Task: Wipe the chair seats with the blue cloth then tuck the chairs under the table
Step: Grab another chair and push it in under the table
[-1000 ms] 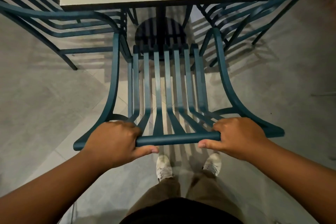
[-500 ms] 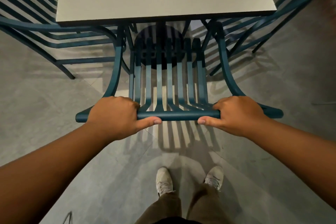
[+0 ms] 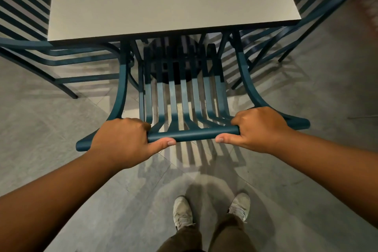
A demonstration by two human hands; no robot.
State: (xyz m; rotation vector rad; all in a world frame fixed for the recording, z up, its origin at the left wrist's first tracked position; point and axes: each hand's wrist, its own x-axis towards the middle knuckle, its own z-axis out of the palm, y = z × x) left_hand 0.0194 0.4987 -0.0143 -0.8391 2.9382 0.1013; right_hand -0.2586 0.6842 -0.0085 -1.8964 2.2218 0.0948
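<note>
A dark teal slatted metal chair [image 3: 185,96] stands in front of me, its seat partly under the near edge of the pale square table [image 3: 163,0]. My left hand [image 3: 122,139] grips the left part of the chair's top back rail [image 3: 193,134]. My right hand [image 3: 259,129] grips the right part of the same rail, thumbs under it. The front of the seat is hidden in the table's shadow. No blue cloth is in view.
Two more teal slatted chairs stand at the table's left [image 3: 47,51] and right [image 3: 286,37] sides, close to this chair's armrests. The table's dark round base [image 3: 173,55] lies under the top. My feet [image 3: 210,210] stand on the grey tiled floor behind the chair.
The chair has slid forward, away from me, so more of its seat lies under the table. Both hands kept their grip on the rail and moved with it.
</note>
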